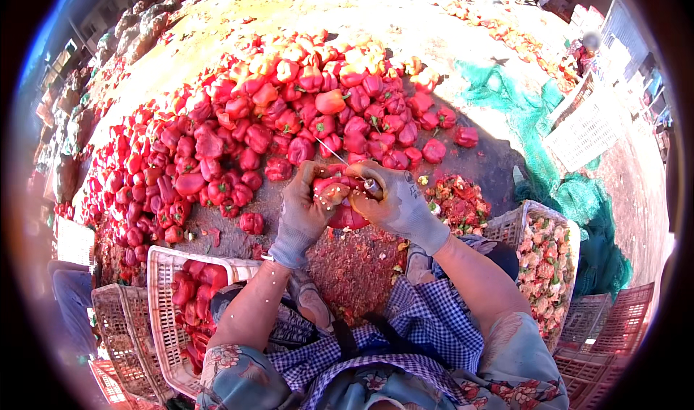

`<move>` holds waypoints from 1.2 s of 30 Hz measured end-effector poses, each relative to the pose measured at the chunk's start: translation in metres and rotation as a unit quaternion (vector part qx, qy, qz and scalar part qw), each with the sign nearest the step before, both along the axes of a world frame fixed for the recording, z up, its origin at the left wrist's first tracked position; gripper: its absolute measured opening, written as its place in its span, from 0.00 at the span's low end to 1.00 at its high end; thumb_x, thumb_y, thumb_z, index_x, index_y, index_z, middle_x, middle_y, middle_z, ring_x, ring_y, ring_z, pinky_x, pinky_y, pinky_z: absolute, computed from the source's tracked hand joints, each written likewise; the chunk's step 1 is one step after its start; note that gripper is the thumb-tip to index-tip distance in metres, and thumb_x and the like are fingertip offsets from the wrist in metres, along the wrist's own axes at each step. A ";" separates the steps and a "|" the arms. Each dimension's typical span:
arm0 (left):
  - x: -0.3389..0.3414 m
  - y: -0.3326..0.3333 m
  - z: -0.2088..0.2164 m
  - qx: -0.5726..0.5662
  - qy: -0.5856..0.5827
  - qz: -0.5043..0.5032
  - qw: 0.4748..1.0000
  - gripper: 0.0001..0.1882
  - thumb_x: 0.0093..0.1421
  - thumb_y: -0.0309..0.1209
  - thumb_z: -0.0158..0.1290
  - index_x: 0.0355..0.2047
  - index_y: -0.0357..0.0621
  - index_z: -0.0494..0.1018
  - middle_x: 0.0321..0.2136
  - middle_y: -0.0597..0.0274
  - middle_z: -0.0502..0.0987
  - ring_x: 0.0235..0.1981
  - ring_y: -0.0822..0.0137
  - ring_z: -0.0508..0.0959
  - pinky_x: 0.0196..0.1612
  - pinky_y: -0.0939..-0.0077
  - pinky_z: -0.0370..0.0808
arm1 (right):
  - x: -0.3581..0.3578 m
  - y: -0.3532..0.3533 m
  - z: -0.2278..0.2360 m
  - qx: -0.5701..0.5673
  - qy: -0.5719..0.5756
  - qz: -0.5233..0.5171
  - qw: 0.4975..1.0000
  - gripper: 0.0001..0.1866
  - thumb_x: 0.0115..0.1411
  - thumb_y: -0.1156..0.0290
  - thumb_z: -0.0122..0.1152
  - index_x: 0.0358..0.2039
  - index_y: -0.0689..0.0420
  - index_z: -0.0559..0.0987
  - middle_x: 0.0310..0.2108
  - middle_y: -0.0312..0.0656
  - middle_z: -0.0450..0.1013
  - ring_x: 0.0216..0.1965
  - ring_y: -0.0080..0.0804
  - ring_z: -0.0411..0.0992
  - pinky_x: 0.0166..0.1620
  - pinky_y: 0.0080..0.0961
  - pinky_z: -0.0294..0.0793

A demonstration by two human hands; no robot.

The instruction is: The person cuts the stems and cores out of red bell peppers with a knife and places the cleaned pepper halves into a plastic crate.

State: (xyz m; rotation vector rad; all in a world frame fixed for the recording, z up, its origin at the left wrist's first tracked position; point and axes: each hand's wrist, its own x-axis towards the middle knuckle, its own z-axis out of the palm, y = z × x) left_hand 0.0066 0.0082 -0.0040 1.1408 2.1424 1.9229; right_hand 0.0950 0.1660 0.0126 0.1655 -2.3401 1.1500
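My left hand [303, 211], in a grey-white glove stained orange at the fingers, is closed round a red bell pepper [348, 218] in front of my chest. Closed round a small knife, my gloved right hand [405, 206] meets the pepper from the other side, its thumb against it. The thin knife blade [330, 150] points up and left past the pepper; part of its handle shows by the right fingers. Both hands hide much of the pepper's top. Pale seeds lie on the left glove and forearm.
A large heap of red peppers [210, 146] spreads ahead and left. Beside my left leg stands a white crate [155, 301] of red pepper pieces; at right, another crate [575, 258] holds pepper cores. Scraps [463, 206], green netting [578, 200] and stacked crates lie around. Another person [585, 54] is far right.
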 end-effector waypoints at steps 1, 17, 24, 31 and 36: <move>0.000 -0.002 0.004 -0.004 -0.018 -0.013 1.000 0.25 0.55 0.47 0.60 0.36 0.37 0.67 0.30 0.66 0.68 0.34 0.76 0.68 0.40 0.81 0.68 | -0.001 0.000 0.003 0.002 -0.009 0.012 1.000 0.16 0.50 0.70 0.62 0.40 0.60 0.75 0.26 0.46 0.72 0.23 0.34 0.72 0.28 0.28 0.71; -0.005 -0.003 0.008 0.020 -0.069 0.006 0.997 0.14 0.58 0.37 0.56 0.35 0.40 0.68 0.31 0.67 0.70 0.35 0.77 0.69 0.41 0.80 0.68 | -0.002 0.010 0.024 -0.283 -0.149 0.051 0.946 0.12 0.55 0.73 0.60 0.39 0.62 0.74 0.32 0.35 0.72 0.31 0.16 0.69 0.35 0.15 0.70; -0.004 0.016 0.010 0.085 -0.111 0.061 0.988 0.13 0.58 0.32 0.58 0.36 0.39 0.67 0.29 0.65 0.72 0.35 0.79 0.69 0.38 0.80 0.70 | -0.007 -0.003 0.024 -0.089 -0.084 -0.011 0.992 0.18 0.49 0.73 0.64 0.40 0.65 0.74 0.30 0.37 0.72 0.30 0.19 0.69 0.34 0.16 0.70; -0.020 0.007 0.006 0.115 -0.228 0.223 0.941 0.18 0.60 0.39 0.56 0.37 0.36 0.68 0.30 0.59 0.74 0.35 0.75 0.70 0.38 0.75 0.71 | -0.013 -0.034 0.017 -0.267 -0.009 0.049 0.962 0.15 0.50 0.80 0.60 0.41 0.66 0.74 0.30 0.37 0.71 0.27 0.19 0.67 0.29 0.14 0.67; -0.058 -0.006 -0.021 0.332 -0.294 0.291 0.848 0.21 0.60 0.44 0.54 0.36 0.35 0.67 0.27 0.55 0.73 0.29 0.66 0.70 0.34 0.67 0.69 | -0.032 -0.061 0.024 -0.275 0.077 0.022 0.958 0.14 0.53 0.75 0.61 0.40 0.63 0.72 0.28 0.37 0.70 0.22 0.17 0.64 0.25 0.13 0.66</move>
